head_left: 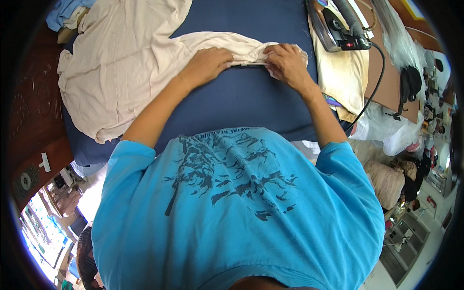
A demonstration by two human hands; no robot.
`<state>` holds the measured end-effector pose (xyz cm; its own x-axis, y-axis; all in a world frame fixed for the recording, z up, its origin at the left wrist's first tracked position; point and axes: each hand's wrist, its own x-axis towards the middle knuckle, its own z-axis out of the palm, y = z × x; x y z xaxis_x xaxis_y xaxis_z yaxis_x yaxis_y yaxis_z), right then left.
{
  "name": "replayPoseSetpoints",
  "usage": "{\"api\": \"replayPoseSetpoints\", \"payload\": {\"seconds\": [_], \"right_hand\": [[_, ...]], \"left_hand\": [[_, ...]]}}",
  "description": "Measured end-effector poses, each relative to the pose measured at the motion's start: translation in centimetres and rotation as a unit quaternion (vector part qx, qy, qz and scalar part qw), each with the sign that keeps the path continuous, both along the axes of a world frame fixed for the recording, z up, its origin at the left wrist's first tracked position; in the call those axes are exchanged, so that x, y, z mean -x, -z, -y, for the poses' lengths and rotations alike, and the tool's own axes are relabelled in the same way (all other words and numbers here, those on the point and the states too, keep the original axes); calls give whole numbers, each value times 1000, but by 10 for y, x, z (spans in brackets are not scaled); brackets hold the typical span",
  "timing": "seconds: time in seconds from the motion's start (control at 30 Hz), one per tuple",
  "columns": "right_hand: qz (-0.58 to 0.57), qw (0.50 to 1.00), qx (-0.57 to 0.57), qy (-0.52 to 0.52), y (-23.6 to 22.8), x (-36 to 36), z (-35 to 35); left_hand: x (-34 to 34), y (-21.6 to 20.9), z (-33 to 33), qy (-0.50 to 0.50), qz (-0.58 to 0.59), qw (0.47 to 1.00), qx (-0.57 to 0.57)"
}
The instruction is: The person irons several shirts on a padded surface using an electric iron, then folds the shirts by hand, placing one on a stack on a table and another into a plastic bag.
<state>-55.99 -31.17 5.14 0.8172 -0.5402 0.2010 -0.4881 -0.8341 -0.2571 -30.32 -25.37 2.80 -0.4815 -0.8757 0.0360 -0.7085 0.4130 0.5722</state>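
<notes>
A pale pink shirt point(125, 58) lies spread over the left part of a dark blue covered ironing table point(241, 104), with one sleeve stretched to the right. My left hand point(211, 65) pinches the near edge of that sleeve about midway, fingers curled into the fabric. Farther right, my right hand point(288, 66) grips the sleeve's end, its fingers bunching the cloth at the cuff. Part of the cuff is hidden under the right hand.
An iron point(336, 29) with a black cord point(379, 82) rests at the back right on a cream cloth pad point(343, 77). Clear plastic bags point(386, 123) hang beyond the table's right side. Blue folded cloth point(65, 12) sits at the far left, near a dark carved wooden panel point(36, 106).
</notes>
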Motion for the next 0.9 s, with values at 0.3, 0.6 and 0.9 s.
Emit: {"api": "replayPoseSetpoints", "payload": {"seconds": [0.3,0.6,0.9], "right_hand": [[-23,988,-153,20,-10,9,-2],[75,931,-340,113,-15,-11,40],[-78,963,-258,19,-31,-33,56]], "left_hand": [[-6,-20,3,-39,-78,971,-222],[-20,1,18,-111,-181,952,-222],[-47,-25,12,-87,-111,970,-200]]}}
